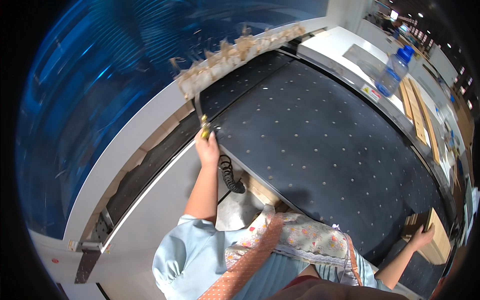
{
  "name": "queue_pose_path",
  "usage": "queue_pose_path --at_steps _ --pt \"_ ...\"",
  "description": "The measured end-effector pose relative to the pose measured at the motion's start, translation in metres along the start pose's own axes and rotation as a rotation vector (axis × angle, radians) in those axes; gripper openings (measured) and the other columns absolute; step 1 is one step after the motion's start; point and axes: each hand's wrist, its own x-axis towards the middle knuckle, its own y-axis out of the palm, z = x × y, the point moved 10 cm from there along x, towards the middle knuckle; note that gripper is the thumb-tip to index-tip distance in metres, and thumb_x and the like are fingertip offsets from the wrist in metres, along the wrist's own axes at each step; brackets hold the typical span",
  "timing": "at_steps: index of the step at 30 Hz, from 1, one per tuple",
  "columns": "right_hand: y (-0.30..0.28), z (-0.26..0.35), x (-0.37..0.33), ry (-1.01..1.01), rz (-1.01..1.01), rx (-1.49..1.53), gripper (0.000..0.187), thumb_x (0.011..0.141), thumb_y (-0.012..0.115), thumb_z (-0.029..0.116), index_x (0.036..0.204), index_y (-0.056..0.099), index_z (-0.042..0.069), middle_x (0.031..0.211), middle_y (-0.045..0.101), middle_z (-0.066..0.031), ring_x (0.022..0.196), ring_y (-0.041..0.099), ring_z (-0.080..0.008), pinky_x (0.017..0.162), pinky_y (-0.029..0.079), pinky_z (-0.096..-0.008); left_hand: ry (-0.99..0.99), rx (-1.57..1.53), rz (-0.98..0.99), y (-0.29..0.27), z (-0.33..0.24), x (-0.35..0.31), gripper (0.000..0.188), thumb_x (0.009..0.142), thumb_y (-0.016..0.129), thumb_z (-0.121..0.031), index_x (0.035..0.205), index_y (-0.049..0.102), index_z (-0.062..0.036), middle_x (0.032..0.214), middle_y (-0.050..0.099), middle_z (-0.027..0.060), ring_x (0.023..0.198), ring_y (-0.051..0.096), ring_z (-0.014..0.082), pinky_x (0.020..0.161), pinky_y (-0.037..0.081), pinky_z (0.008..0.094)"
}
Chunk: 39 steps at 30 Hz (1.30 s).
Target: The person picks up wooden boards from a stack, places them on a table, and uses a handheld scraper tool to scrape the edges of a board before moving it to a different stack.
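My left hand [206, 148] is closed around an air blow gun [204, 125] with yellow and brass-coloured parts. Its thin nozzle points away from me, up to the machine's opening at the left edge of the dark table [320, 135]. Just below that hand hangs a black coiled hose [228, 175]; where it joins the gun is hidden. Over at the right, my right hand [423, 237] grips the edge of a stack of light wooden boards [436, 241] near the table's right end. The fingers curl over the top board.
A blue machine cover [115, 75] rises at the left, with a ragged dusty fringe [240, 55] along its lower edge. Beyond the table, a white ledge [335, 42] carries a clear blue-capped bottle [392, 72] and wooden strips [417, 117]. Small studs dot the tabletop.
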Motion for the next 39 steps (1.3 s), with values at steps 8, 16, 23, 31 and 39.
queue_pose_path --at_steps 8,16,23,31,39 --pt "-0.018 0.010 -0.005 0.106 -0.050 0.064 0.049 0.066 0.067 0.002 0.113 0.054 -0.001 0.114 0.056 -0.0200 0.110 0.050 -0.0367 0.097 0.036 -0.0429 0.462 -0.002 0.176 0.017 -0.119 -0.118 0.048 0.076 0.059 -0.004 0.120 0.043 0.0003 0.120 0.046 0.0188 0.113 0.042 0.0353 0.098 0.032 0.0427" --pt "-0.037 0.039 -0.001 0.170 -0.117 0.120 0.050 0.062 0.066 0.001 0.111 0.055 0.004 0.116 0.055 -0.0158 0.114 0.047 -0.0343 0.100 0.034 -0.0424 0.709 0.134 0.535 0.106 -0.193 -0.141 0.047 0.072 0.065 -0.013 0.115 0.050 -0.0036 0.117 0.050 0.0161 0.118 0.042 0.0371 0.100 0.033 0.0458" --pt "-0.046 0.044 -0.004 0.242 -0.133 0.119 0.049 0.063 0.061 -0.002 0.110 0.056 0.009 0.117 0.055 -0.0094 0.117 0.045 -0.0316 0.101 0.034 -0.0417 0.638 0.269 0.697 0.126 -0.176 -0.145 0.038 0.073 0.065 -0.016 0.108 0.054 -0.0046 0.115 0.053 0.0146 0.118 0.043 0.0346 0.100 0.033 0.0441" --pt "-0.068 0.075 -0.008 0.214 -0.177 0.173 0.041 0.066 0.062 0.003 0.107 0.058 0.008 0.114 0.056 -0.0104 0.114 0.047 -0.0318 0.099 0.036 -0.0430 0.670 0.306 0.694 0.129 -0.171 -0.148 0.033 0.074 0.064 -0.016 0.104 0.058 -0.0049 0.114 0.053 0.0141 0.114 0.046 0.0301 0.097 0.034 0.0429" --pt "-0.097 0.130 -0.014 0.147 -0.197 0.324 0.038 0.062 0.067 0.005 0.099 0.059 0.008 0.106 0.058 -0.0111 0.104 0.051 -0.0316 0.092 0.038 -0.0424 0.662 0.283 0.680 0.128 -0.172 -0.148 0.029 0.075 0.064 -0.017 0.102 0.059 -0.0049 0.114 0.054 0.0150 0.112 0.048 0.0302 0.097 0.035 0.0420"
